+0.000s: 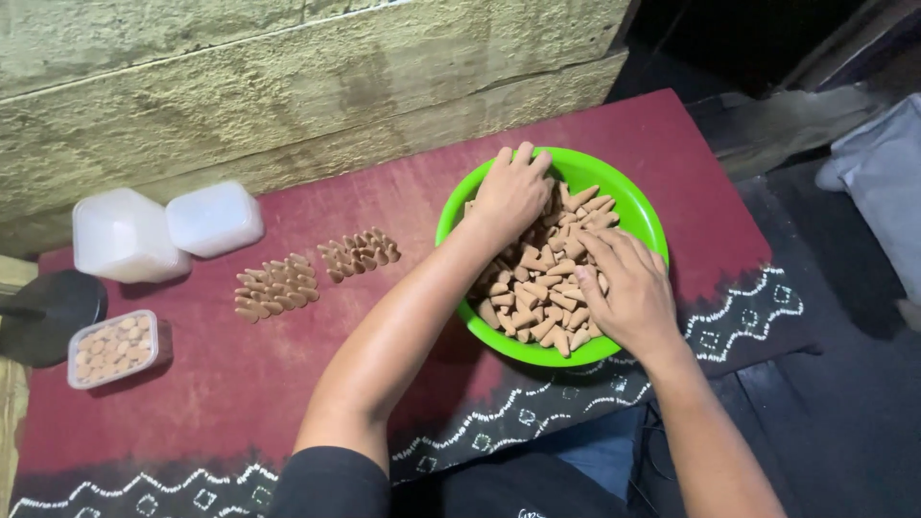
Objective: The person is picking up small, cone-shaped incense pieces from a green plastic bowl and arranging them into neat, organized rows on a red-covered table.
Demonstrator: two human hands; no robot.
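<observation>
A bright green bowl (641, 207) sits on a dark red cloth and is full of small tan cones (539, 297). My left hand (511, 192) reaches into the bowl's far left side, palm down, fingers curled into the cones. At the near right side, my right hand (628, 288) also lies palm down on the heap, its fingers bent among the cones. Whether either hand has cones pinched inside it is hidden by the backs of the hands.
Two rows of cones (276, 287) (359, 253) lie on the cloth (221, 374) left of the bowl. Two cloudy white plastic boxes (123, 235) (215, 219) stand at the far left, a small clear box of cones (115, 347) nearer. A rough wall (288, 86) runs behind.
</observation>
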